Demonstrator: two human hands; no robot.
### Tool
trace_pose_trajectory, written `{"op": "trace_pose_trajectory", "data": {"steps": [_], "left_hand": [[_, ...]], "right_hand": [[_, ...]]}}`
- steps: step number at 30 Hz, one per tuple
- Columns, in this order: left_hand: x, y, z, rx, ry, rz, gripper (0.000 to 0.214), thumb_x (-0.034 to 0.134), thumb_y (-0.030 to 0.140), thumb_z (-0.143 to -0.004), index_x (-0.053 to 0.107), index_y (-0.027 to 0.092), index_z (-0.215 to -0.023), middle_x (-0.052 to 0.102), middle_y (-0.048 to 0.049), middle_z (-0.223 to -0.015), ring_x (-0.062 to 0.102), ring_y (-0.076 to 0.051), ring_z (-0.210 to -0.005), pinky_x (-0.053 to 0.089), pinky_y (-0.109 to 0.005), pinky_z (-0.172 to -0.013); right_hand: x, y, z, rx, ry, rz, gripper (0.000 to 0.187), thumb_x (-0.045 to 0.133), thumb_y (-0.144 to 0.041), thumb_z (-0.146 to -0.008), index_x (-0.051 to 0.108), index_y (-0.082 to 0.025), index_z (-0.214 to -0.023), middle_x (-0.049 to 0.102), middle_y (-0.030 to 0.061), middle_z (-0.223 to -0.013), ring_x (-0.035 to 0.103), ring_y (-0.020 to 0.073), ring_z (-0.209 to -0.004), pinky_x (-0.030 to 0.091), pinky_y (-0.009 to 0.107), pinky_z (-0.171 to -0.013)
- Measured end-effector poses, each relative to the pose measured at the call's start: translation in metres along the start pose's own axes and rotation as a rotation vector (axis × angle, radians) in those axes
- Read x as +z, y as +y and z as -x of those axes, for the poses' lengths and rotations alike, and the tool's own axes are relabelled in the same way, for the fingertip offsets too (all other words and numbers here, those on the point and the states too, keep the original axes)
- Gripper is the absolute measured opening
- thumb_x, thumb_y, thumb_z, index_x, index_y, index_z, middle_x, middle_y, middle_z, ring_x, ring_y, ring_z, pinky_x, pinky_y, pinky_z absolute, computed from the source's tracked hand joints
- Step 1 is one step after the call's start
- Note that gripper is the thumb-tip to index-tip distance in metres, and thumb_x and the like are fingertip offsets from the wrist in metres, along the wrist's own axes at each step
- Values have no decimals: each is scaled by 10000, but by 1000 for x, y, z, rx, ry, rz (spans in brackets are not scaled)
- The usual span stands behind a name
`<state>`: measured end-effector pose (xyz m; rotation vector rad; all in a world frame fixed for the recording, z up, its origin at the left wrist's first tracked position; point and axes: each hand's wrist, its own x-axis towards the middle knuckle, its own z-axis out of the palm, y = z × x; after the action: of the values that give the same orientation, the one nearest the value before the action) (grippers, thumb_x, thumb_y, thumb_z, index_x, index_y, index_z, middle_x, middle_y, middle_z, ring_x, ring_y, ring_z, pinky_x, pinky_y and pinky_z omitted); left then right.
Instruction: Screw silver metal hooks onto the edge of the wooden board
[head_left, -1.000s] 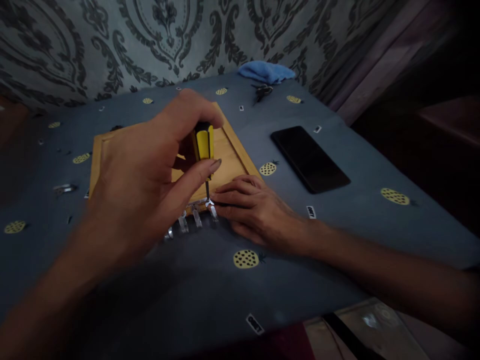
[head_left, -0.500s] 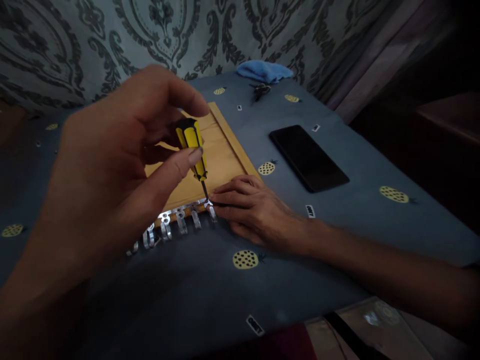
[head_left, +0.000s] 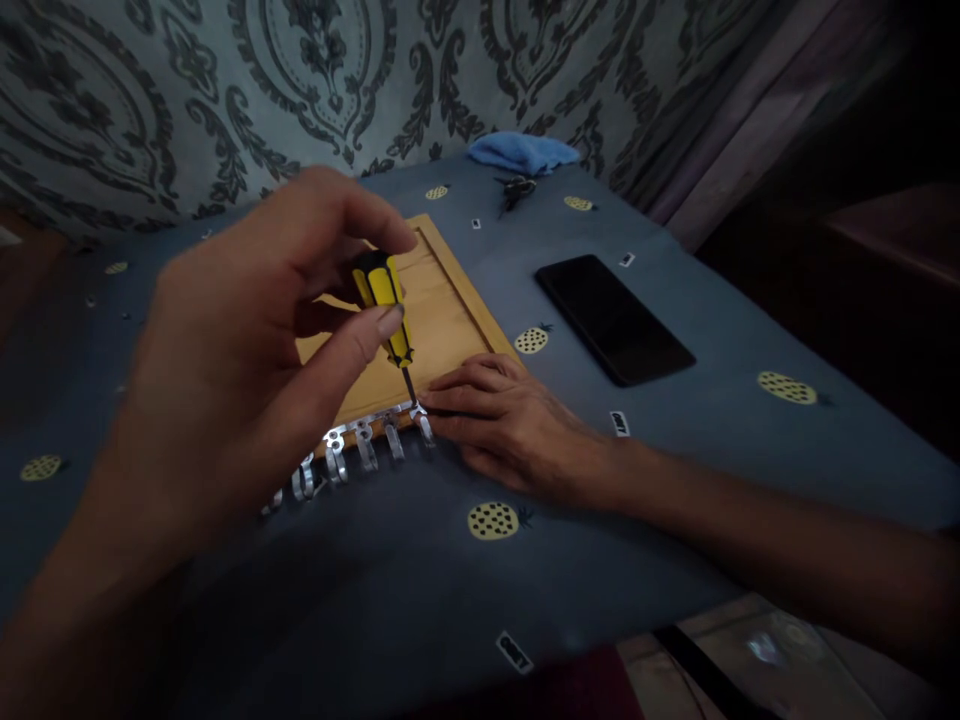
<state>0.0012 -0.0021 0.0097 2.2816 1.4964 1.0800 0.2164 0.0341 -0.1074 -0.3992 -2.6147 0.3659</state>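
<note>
While the right hand (head_left: 517, 428) lies flat, open-fingered, the left hand (head_left: 232, 390) pinches the tilted screwdriver (head_left: 383, 287).

The screwdriver (head_left: 384, 300) has a smooth yellow-and-black plastic handle. The board (head_left: 450, 310) at frame centre is matt pale wood, its hooks (head_left: 365, 445) shiny metal. The cover (head_left: 600, 520) is matt printed cloth; the phone (head_left: 613, 318) glossy black.

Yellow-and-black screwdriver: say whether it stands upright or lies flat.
Nearly upright, leaning slightly: the left hand pinches the yellow-and-black screwdriver by its handle, tip down on a silver metal hook.
</note>
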Motion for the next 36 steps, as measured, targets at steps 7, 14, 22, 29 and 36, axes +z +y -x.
{"op": "trace_pose_trajectory", "data": {"steps": [7, 14, 22, 29, 36], "left_hand": [[4, -1, 1, 88, -24, -87, 261, 615, 147, -910, 623, 250, -1149, 705, 21, -1149, 701, -164, -1010, 586, -295, -840], [9, -3, 2, 166, 18, -342, 148, 641, 290, -939, 627, 285, -1086, 681, 26, -983, 665, -148, -782, 533, -281, -759], [0, 2, 4, 62, -67, -71, 325, 636, 177, -898, 588, 278, -1204, 668, 10, -1152, 681, -176, -1054, 576, -252, -832], [8, -1, 2, 116, -46, -294, 173, 659, 277, -924, 626, 274, -1094, 683, 12, -1074, 668, -157, -851, 554, -277, -778], [1, 3, 5, 71, -56, -137, 270, 640, 206, -900, 622, 280, -1159, 680, 22, -1123, 696, -177, -992, 570, -297, -833]], "right_hand": [[0, 1, -1, -15, 6, 3, 297, 507, -181, -959, 688, -170, -1195, 708, 100, -1281, 587, 280, -1180, 416, 488, -1021], [0, 1, 0, 0, -3, 1, 297, 500, -192, -969, 689, -178, -1197, 705, 96, -1289, 587, 285, -1183, 413, 500, -1026], [0, 1, 0, 18, -15, -22, 302, 529, -175, -939, 696, -198, -1190, 705, 96, -1290, 587, 281, -1199, 417, 509, -1032], [2, 1, -1, 7, 17, -14, 293, 541, -156, -921, 709, -184, -1159, 726, 94, -1248, 608, 285, -1174, 434, 511, -1019], [0, 0, -1, 25, -6, -16, 290, 532, -167, -936, 701, -195, -1170, 715, 85, -1278, 602, 285, -1181, 420, 507, -1027]]}}
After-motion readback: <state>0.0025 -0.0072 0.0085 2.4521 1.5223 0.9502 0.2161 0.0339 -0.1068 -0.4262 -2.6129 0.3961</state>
